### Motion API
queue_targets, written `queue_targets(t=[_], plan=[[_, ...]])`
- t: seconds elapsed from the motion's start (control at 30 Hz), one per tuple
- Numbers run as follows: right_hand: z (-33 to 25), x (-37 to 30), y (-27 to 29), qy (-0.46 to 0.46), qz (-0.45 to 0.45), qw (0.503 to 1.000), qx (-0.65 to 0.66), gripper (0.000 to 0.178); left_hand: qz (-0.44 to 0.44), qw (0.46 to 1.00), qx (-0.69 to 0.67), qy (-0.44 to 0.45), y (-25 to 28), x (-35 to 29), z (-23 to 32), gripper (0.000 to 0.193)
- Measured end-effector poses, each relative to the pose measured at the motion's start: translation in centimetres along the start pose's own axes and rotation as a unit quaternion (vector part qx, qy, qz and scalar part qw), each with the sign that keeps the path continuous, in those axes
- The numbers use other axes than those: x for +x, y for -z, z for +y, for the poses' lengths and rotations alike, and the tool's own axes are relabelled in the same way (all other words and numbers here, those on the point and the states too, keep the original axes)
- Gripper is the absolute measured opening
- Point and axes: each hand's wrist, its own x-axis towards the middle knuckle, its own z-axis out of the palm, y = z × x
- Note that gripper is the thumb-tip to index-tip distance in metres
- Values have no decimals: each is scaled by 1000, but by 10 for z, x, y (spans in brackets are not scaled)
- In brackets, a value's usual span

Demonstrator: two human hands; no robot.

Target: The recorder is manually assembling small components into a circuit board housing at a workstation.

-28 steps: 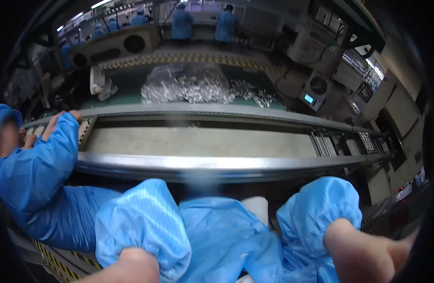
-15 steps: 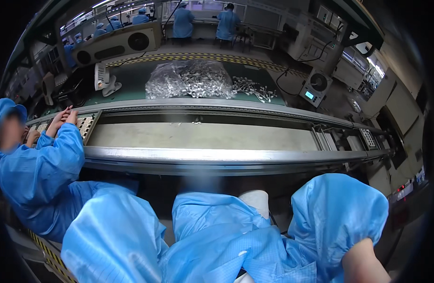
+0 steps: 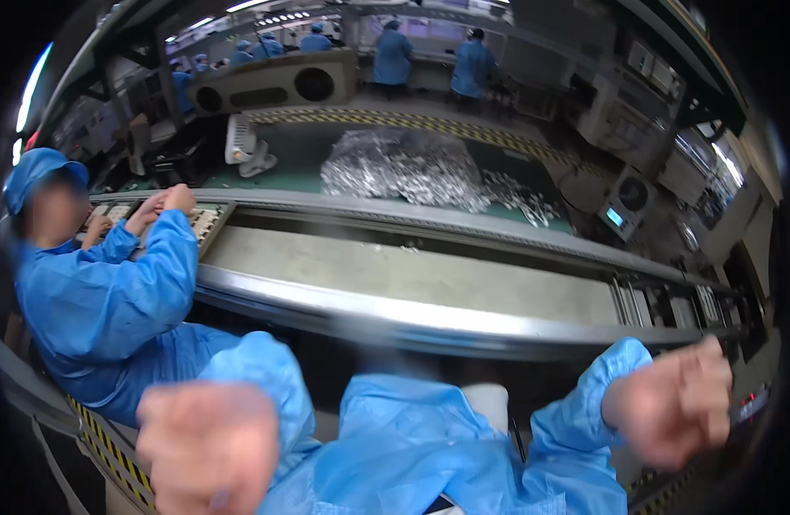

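My left hand (image 3: 208, 442) is raised in front of my lap at the lower left. It is smeared by motion; the fingers look curled, but I cannot make out whether they hold anything. Over on the right, my right hand (image 3: 674, 403) is lifted with its fingers folded into a loose fist, and no object shows in it. Both hands are apart from the conveyor (image 3: 464, 319), whose metal rail runs across in front of me. A bag of small silvery-white parts (image 3: 404, 172) lies on the green bench (image 3: 296, 137) beyond.
At the left, a co-worker in blue (image 3: 112, 275) works with both hands over a tray of pale parts (image 3: 208, 225). Loose parts (image 3: 524, 196) lie beside the bag. A white fan (image 3: 245, 148) and a device with a lit screen (image 3: 622, 206) stand farther back.
Both my hands have come up into view; before, only my right wrist showed, at the lower right. The view has turned, so the scene sits tilted and farther right.
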Motion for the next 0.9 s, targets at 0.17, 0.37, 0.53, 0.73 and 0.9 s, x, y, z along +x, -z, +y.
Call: queue_targets(t=[0.17,0.37,0.53,0.73,0.9], plan=[[162,-109,-61,-303,-292,886,-196,19,-238,939,13,247,-36,-134,-109,18],[285,-303,25,-238,-472,711,-463,31,-502,847,64,163,-82,-305,-150,35],[306,-302,61,-342,-522,611,-487,35,-526,814,0,244,-87,-310,-135,43],[335,-323,73,-349,-544,571,-506,26,-515,811,35,275,-78,-342,-143,37],[342,-332,82,-343,-522,562,-542,25,-527,800,70,276,-87,-336,-132,35]])
